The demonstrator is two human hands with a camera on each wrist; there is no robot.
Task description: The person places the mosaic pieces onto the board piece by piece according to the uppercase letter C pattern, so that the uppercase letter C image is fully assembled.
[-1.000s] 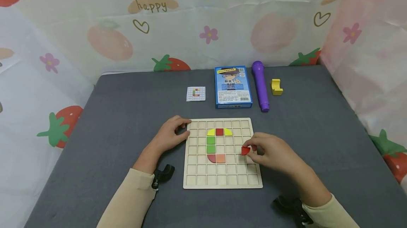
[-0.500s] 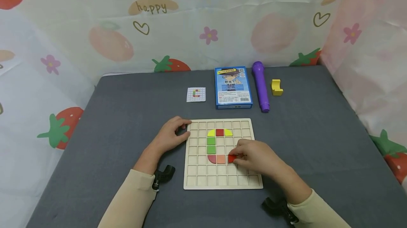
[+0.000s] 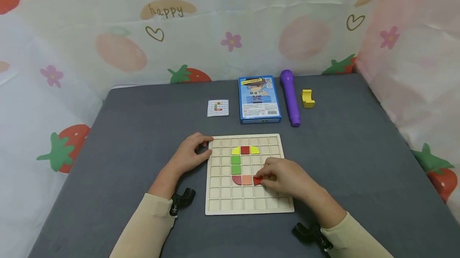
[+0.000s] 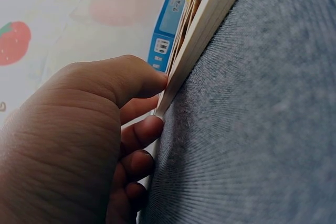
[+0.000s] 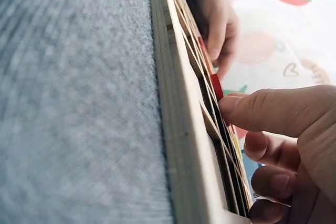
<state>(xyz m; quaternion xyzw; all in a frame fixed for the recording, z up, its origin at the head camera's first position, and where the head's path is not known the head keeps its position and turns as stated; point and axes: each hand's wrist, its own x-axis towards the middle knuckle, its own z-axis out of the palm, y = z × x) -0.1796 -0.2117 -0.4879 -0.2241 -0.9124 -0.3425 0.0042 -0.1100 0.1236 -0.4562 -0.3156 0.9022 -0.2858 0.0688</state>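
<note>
A wooden grid board (image 3: 249, 204) lies on the table, with coloured pieces in some cells. My right hand (image 3: 287, 176) pinches a red piece (image 3: 257, 180) between thumb and fingers, right beside the orange square (image 3: 247, 180) in the lower row; the piece is partly hidden by the fingertips. In the right wrist view the red piece (image 5: 217, 85) sits slightly raised at the thumb tip. My left hand (image 3: 189, 155) rests at the board's upper left edge, thumb and index fingertip touching its side. In the left wrist view the thumb (image 4: 142, 80) presses against the board's edge (image 4: 181, 72).
Behind the board lie a small pattern card (image 3: 217, 108), a blue box (image 3: 260, 100), a purple microphone-shaped stick (image 3: 290, 99) and a yellow block (image 3: 307, 98). A dark wristband camera mount (image 3: 309, 234) sits on the right wrist. A printed cloth (image 3: 258, 18) hangs behind the grey table.
My right hand has carried the red piece left and toward the near side, down to the cell beside the orange square. My left hand has stayed at the board's edge.
</note>
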